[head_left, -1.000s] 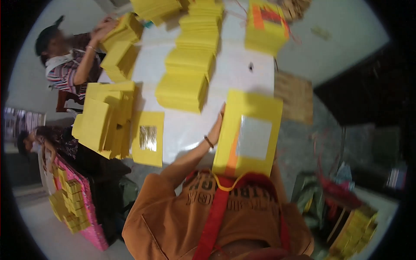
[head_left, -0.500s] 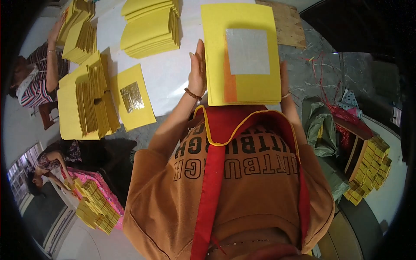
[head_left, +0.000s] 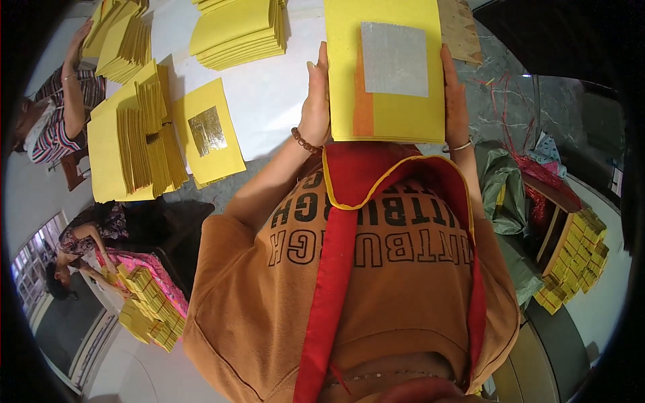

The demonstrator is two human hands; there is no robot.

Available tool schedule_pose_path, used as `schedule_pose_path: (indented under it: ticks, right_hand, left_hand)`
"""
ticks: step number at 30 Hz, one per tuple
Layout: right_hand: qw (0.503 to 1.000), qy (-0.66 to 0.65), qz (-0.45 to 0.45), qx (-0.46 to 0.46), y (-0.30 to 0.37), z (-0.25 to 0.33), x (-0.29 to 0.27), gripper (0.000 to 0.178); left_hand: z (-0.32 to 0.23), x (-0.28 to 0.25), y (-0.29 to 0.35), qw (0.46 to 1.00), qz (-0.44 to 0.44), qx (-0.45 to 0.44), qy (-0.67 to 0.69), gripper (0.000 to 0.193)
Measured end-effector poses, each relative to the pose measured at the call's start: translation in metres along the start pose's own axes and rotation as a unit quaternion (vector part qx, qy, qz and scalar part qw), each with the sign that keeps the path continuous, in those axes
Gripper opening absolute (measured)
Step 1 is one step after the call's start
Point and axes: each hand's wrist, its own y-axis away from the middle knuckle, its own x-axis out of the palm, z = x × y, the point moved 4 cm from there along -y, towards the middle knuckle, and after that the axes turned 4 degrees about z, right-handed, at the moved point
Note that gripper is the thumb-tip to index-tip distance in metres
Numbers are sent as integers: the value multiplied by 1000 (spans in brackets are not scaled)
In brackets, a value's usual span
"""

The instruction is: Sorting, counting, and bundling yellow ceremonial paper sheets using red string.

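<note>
A stack of yellow paper sheets (head_left: pixel 410 121) stands between my hands near the table's front edge, just beyond my red apron. Its top sheet bears a silver foil square (head_left: pixel 395 60) and an orange strip (head_left: pixel 363 117). My left hand (head_left: pixel 316 101) presses flat along the stack's left side, fingers pointing away from me. Against the right side lies my right hand (head_left: pixel 457 101), its fingers straight too. To the left, a single-looking yellow sheet with a shiny foil square (head_left: pixel 207 132) lies beside a folded, fanned bundle of yellow paper (head_left: pixel 107 154).
More folded yellow paper stacks (head_left: pixel 238 33) sit at the table's far side. At far left a person in a striped top (head_left: pixel 60 121) touches another pile; below, another person (head_left: pixel 87 238) handles yellow bundles (head_left: pixel 151 302). Yellow packets (head_left: pixel 578 252) and green plastic (head_left: pixel 500 195) are at right.
The yellow paper stack and both my hands have shifted away from me and slightly right. More of my right hand shows now along the stack's side.
</note>
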Motion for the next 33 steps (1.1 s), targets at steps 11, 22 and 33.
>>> schedule_pose_path:
  ticks: [11,22,33]
  right_hand:
    - [976,204,13,-71,3,6,-3,56]
    - [997,27,-31,-65,24,-1,-9,64]
    - [858,484,69,-161,44,32,11,58]
  left_hand:
    - [0,3,3,997,-80,19,-10,73]
    - [-19,-2,24,922,-71,145,-351,67]
    - [-57,15,43,624,182,203,-732,48]
